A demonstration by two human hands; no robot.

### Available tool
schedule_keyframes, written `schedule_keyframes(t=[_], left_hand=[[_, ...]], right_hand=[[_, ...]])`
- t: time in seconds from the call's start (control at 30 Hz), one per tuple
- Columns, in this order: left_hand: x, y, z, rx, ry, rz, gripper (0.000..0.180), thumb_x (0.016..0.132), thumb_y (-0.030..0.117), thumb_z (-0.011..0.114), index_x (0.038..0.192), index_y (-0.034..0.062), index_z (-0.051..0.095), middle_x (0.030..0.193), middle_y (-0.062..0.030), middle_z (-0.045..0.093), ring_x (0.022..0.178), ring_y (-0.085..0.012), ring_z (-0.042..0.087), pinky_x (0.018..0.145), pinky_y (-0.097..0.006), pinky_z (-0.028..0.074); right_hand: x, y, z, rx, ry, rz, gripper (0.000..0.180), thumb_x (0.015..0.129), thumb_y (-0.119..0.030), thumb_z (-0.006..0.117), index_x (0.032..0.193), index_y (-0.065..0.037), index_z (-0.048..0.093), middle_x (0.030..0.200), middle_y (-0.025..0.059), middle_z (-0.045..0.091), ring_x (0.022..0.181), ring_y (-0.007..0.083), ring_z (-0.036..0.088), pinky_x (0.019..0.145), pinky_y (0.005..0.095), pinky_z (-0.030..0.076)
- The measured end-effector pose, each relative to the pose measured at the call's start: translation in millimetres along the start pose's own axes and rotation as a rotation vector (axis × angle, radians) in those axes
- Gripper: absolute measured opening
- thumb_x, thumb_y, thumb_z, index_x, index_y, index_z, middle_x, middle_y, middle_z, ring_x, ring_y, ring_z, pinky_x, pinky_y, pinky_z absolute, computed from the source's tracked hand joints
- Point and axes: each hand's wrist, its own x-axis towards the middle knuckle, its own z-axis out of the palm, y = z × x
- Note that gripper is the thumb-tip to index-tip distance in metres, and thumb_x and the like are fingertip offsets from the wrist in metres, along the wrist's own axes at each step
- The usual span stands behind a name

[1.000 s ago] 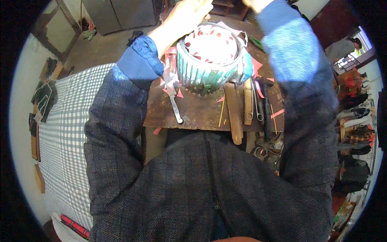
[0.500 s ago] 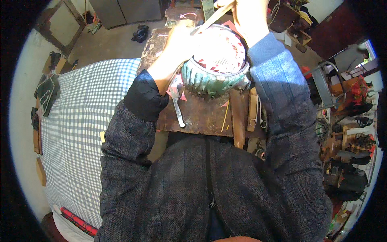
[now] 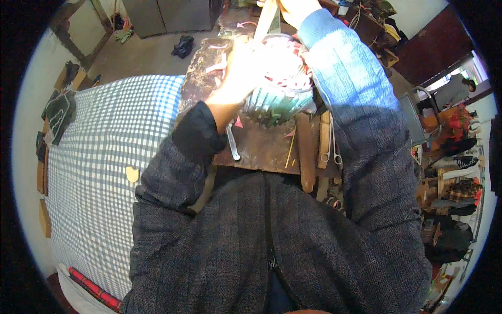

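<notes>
A motor stator (image 3: 277,104) with a green finned housing stands on the dark wooden bench (image 3: 261,152). Pale windings and red-and-white insulation pieces (image 3: 293,65) line its opening, partly washed out by bright light. My left hand (image 3: 241,68) lies against the stator's left rim, its fingers lost in the glare. At the far side, my right hand (image 3: 297,9) grips a flat wooden strip (image 3: 265,22), which slants down to the left rim beside my left hand. Its lower tip is hard to make out.
On the near bench lie a knife (image 3: 233,145), a thin stick (image 3: 290,150), a long wooden bar (image 3: 306,154) and scissors (image 3: 337,152). Pink scraps (image 3: 239,122) are scattered about. A checked cloth (image 3: 110,157) covers a surface at left. Another person (image 3: 457,91) is at far right.
My right hand has moved up and left, and the wooden strip now stands steeper. My view has shifted slightly. The left hand stays at the stator's rim.
</notes>
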Motion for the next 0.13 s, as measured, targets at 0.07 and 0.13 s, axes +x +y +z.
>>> schedule_keyframes(t=[0.07, 0.13], left_hand=[[-14, -25, 8, -0.058, 0.024, 0.132, 0.072, 0.092, 0.031, 0.079, 0.142, -0.0083, 0.044, 0.12, -0.0191, 0.066, 0.11, -0.0225, 0.067, 0.094, -0.033, 0.056], [-10, -55, 7, 0.544, 0.08, 0.439, 0.078, 0.092, 0.035, 0.079, 0.146, -0.0054, 0.039, 0.123, -0.0161, 0.065, 0.12, -0.0269, 0.061, 0.105, -0.035, 0.048]], right_hand=[[6, 3, 13, -0.021, -0.077, 0.06, 0.018, 0.096, -0.022, 0.067, 0.108, -0.012, 0.058, 0.069, 0.0001, 0.052, 0.053, 0.0154, 0.054, 0.048, 0.0329, 0.049], [11, 0, 22, -0.051, -0.274, 0.126, 0.027, 0.095, -0.025, 0.07, 0.115, -0.011, 0.06, 0.068, 0.0007, 0.053, 0.052, 0.0163, 0.054, 0.048, 0.034, 0.05]])
